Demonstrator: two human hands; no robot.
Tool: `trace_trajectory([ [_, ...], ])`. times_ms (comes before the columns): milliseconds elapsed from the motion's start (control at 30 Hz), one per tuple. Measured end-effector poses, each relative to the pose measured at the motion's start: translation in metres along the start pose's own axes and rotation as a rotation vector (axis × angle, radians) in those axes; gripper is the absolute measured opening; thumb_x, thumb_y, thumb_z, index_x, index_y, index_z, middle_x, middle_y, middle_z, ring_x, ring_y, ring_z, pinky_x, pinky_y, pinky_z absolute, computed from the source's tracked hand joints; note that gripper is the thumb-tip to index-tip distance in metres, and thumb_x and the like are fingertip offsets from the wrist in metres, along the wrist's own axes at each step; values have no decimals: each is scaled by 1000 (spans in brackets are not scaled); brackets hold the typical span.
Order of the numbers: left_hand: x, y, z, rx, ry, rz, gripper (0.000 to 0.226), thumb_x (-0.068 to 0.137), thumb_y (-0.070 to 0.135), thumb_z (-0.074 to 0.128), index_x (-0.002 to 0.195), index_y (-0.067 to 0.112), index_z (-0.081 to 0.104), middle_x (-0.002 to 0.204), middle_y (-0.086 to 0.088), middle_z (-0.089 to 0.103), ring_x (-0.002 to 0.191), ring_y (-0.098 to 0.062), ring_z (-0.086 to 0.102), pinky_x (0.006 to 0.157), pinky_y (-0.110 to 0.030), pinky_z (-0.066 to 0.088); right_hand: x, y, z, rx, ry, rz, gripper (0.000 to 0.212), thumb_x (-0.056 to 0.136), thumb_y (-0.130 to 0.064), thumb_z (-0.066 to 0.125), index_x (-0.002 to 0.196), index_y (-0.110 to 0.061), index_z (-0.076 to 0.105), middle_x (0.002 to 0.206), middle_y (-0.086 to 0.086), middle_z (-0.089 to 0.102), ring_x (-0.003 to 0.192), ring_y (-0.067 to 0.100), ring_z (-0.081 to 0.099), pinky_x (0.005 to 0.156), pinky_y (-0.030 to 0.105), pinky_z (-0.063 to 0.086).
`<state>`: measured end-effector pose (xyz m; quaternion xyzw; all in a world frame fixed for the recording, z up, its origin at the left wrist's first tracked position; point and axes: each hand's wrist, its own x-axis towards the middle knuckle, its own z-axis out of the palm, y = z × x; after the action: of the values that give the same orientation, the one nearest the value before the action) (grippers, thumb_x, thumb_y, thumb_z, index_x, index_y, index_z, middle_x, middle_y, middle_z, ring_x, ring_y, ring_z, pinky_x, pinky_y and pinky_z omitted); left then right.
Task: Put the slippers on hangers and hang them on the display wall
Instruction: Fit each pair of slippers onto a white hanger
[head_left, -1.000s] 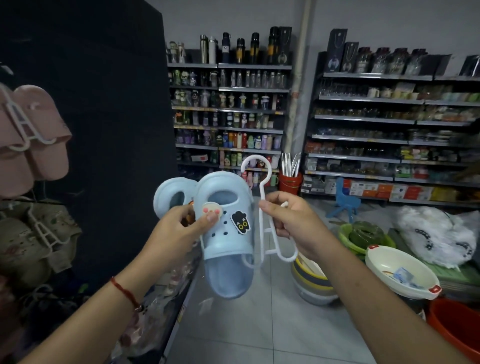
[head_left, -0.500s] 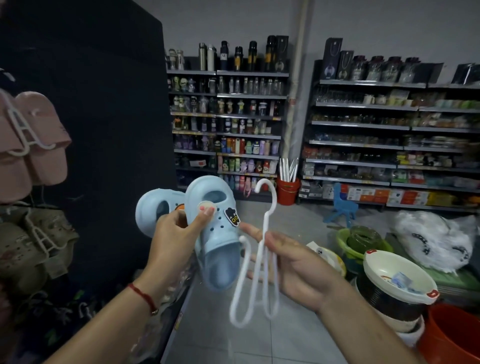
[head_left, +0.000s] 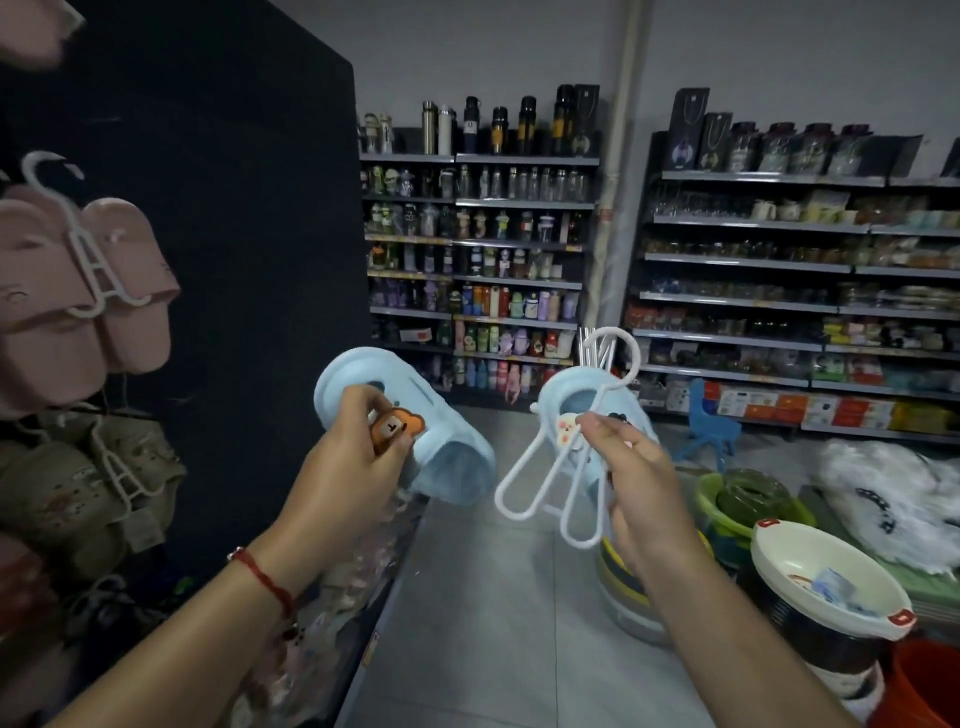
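Note:
My left hand (head_left: 345, 470) grips a light blue clog slipper (head_left: 447, 457) with an orange bear charm on top. My right hand (head_left: 636, 483) holds the second light blue slipper (head_left: 566, 400) together with a white plastic hanger (head_left: 550, 483), whose hook rises above the slipper and whose loops hang down to the left of my fingers. The two slippers are apart, held side by side at chest height. The dark display wall (head_left: 234, 234) stands at the left.
Pink slippers on a white hanger (head_left: 88, 280) and beige slippers (head_left: 88, 493) hang on the display wall at left. Stacked bowls and basins (head_left: 826, 582) sit at lower right. Shelves of bottles and goods (head_left: 478, 260) line the back. Grey tiled floor lies between.
The pair of slippers has been split: one stays in my left hand, the other now sits in my right hand with the hanger. The hanger has risen from hanging low.

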<state>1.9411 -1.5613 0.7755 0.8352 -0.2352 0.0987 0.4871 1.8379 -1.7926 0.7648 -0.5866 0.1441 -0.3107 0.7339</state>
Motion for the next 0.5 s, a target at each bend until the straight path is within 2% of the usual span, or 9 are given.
trace_trajectory([
  [67, 5, 6, -10, 43, -15, 17, 27, 99, 33, 59, 117, 36, 40, 97, 11, 62, 80, -11, 64, 64, -34, 54, 4, -4, -5, -239, -52, -46, 19, 86, -33, 75, 93, -16, 78, 98, 3, 76, 104, 23, 68, 101, 42, 50],
  [167, 12, 16, -16, 57, -68, 33, 27, 97, 32, 64, 114, 36, 43, 100, 10, 64, 83, -11, 65, 71, -38, 56, 3, -14, 1, -443, -185, -28, 17, 86, -32, 76, 85, -16, 79, 92, 4, 76, 99, 25, 70, 92, 37, 52],
  [300, 18, 28, -14, 30, -187, 62, 25, 95, 31, 67, 111, 36, 49, 109, 10, 67, 93, -10, 68, 84, -46, 59, -1, -18, 18, -515, -228, -34, 15, 85, -27, 78, 83, -13, 77, 90, 5, 77, 93, 23, 71, 78, 27, 52],
  [367, 19, 34, -11, 19, -246, 74, 23, 95, 30, 67, 109, 35, 50, 102, 8, 70, 88, -9, 70, 83, -45, 59, 0, -21, 23, -513, -216, -66, 15, 85, -27, 78, 82, -13, 77, 91, 4, 76, 91, 20, 70, 71, 23, 51],
  [500, 14, 47, -5, 35, -341, 118, 23, 93, 31, 70, 106, 34, 52, 95, 9, 69, 74, 3, 65, 70, -28, 57, 4, -32, 30, -444, -194, -55, 16, 85, -26, 78, 82, -11, 76, 92, 12, 75, 83, 16, 67, 61, 15, 50],
])
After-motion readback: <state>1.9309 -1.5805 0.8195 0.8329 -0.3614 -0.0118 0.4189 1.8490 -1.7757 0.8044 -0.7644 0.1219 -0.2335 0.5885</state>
